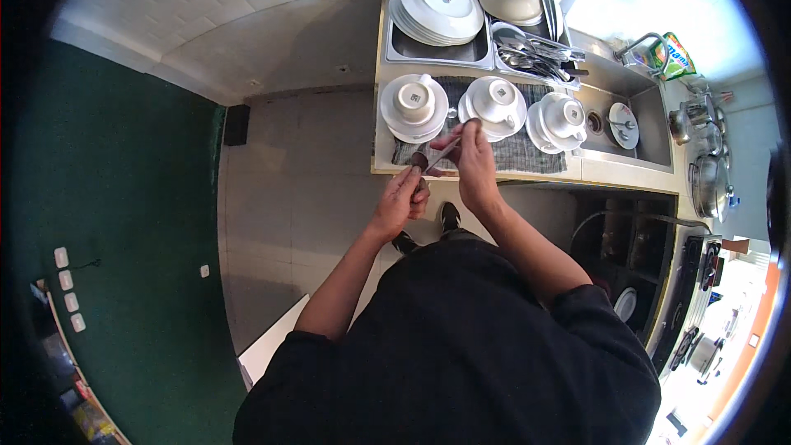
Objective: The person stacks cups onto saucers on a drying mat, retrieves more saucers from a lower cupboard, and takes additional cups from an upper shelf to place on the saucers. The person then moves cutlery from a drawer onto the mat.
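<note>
In front of the counter edge I hold a metal spoon between my two hands. My left hand is closed around its dark, rounded bowl end. My right hand pinches the slanting handle higher up, close to the middle cup. Fingers cover part of the spoon at both ends. Just beyond my hands, three upturned white cups sit on stacked saucers: a left cup, a middle cup and a right cup. They stand on a grey checked cloth spread over the counter.
Behind the cups are a metal tray with stacked white plates, a cream upturned bowl and a pile of cutlery. To the right, a sink holds a small plate. Pots and a stove stand farther right.
</note>
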Action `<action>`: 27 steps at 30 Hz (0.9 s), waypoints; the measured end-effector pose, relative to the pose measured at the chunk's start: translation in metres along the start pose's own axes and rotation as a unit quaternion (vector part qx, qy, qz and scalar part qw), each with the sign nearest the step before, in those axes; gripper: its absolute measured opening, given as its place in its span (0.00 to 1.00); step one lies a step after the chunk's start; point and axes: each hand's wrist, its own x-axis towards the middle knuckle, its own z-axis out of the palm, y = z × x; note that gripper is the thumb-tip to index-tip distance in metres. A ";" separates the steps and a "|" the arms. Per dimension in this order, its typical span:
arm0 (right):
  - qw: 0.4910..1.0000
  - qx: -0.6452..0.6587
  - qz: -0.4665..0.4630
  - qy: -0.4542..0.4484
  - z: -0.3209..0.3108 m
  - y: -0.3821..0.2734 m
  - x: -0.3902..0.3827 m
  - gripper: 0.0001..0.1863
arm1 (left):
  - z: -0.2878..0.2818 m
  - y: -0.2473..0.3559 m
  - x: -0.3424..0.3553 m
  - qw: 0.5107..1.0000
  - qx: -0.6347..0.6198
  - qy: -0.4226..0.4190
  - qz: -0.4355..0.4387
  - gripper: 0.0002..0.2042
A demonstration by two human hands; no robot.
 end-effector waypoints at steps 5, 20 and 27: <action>0.989 0.035 0.110 0.093 -0.003 -0.022 0.005 0.27 | -0.005 0.000 -0.008 0.999 -0.032 -0.002 0.005 0.19; 0.953 -0.246 -0.082 0.155 -0.013 0.022 0.085 0.15 | -0.013 0.000 -0.020 0.998 0.009 0.015 0.061 0.18; 0.919 -0.329 -0.119 0.179 -0.006 0.027 0.096 0.16 | -0.023 -0.002 -0.023 0.997 0.041 0.026 0.063 0.18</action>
